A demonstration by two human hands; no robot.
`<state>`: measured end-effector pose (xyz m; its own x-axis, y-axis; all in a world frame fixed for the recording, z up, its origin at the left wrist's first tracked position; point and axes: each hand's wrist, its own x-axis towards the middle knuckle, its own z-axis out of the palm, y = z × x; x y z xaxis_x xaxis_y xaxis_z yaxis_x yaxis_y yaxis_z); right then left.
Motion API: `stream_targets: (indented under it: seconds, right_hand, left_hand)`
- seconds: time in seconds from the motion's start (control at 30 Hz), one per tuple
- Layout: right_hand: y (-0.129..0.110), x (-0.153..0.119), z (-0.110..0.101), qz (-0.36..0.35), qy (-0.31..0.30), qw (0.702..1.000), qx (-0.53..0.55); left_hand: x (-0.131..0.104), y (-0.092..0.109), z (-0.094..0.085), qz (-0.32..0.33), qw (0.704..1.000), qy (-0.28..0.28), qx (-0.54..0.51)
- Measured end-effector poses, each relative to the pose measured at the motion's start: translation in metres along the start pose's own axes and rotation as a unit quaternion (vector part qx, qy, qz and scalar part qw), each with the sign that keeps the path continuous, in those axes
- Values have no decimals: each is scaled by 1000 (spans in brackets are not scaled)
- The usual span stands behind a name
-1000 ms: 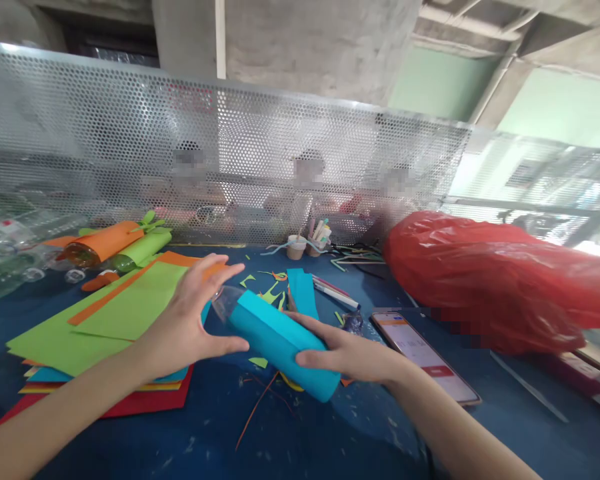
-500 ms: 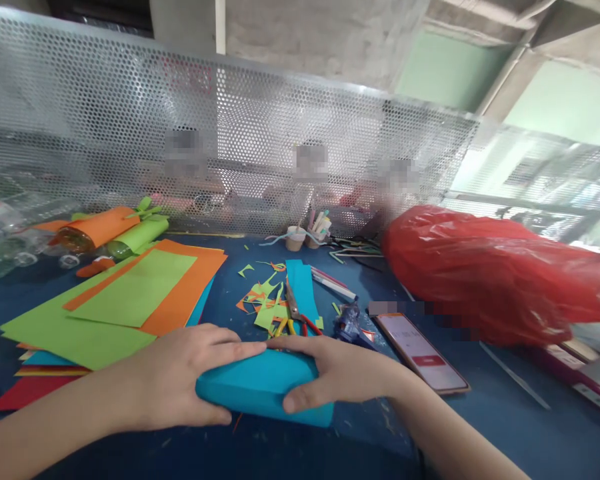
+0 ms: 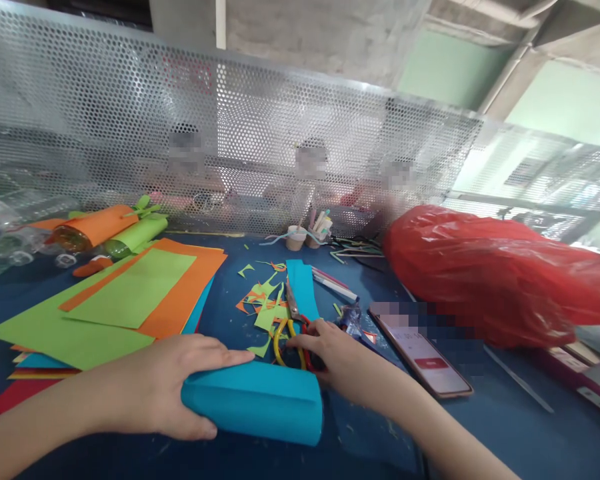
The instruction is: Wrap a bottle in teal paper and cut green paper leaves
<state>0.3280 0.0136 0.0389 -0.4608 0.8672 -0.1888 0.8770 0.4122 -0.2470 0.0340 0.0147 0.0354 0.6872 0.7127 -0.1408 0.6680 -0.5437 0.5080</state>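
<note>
A roll of blue paper [image 3: 260, 403] lies across the table in front of me; whether there is anything inside it I cannot tell. My left hand [image 3: 180, 383] is wrapped round its left end, thumb below and fingers over the top. Just beyond the roll, my right hand [image 3: 330, 350] has its fingers closed at the handles of the scissors [image 3: 293, 308], whose loops are yellow and red. The scissor blades point away from me, over a blue paper strip [image 3: 303, 283]. Green and orange paper scraps [image 3: 265, 307] lie to the left of the blades.
Coloured paper sheets [image 3: 130, 287] are stacked at left, with paper-wrapped bottles [image 3: 100, 227] behind. A phone [image 3: 420, 353] lies at right, before a red plastic bag [image 3: 480, 273]. Pens [image 3: 335, 283] and small cups [image 3: 296, 238] stand farther back, near a perforated metal screen [image 3: 260, 133].
My right hand has left the blue paper roll and moved away from me onto the scissors' handles. The roll, still in my left hand, has shifted slightly left and nearer.
</note>
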Motion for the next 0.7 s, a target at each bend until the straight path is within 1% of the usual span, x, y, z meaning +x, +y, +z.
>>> stream_targets:
  seconds: [0.1, 0.13, 0.17, 0.27, 0.33, 0.4, 0.47, 0.5, 0.53, 0.6, 0.63, 0.7]
  right_hand:
    - [5, 16, 10, -10, 44, 998, 44]
    - [9, 24, 14, -14, 67, 996, 59]
    - [13, 32, 18, -18, 105, 991, 77]
    - [25, 52, 26, -1, 154, 983, 98]
    - [30, 56, 25, 7, 179, 977, 120]
    - [30, 51, 17, 5, 190, 970, 150]
    - [26, 39, 4, -12, 179, 963, 200]
    - [23, 33, -2, -42, 151, 950, 269]
    - [21, 27, -7, -77, 109, 942, 309]
    - [16, 18, -15, -111, 57, 942, 311]
    - [15, 15, -17, -111, 45, 949, 291]
    - [15, 12, -18, -89, 30, 962, 256]
  left_hand:
    - [2, -3, 0, -10, 1000, 9, 9]
    - [3, -4, 0, -12, 1000, 9, 10]
    - [4, -5, 0, -13, 1000, 10, 12]
    - [11, -6, 1, -16, 999, 27, 18]
    - [17, -4, 2, -24, 999, 44, 21]
    - [23, -2, 2, -28, 998, 51, 17]
    - [30, -2, 1, -23, 999, 48, 8]
    - [34, -3, 1, -20, 999, 46, 4]
    - [37, -4, 0, -17, 999, 45, 1]
    - [43, -8, 1, -14, 999, 47, -3]
    - [45, -9, 1, -13, 999, 48, -5]
    - [48, -12, 1, -4, 999, 50, -6]
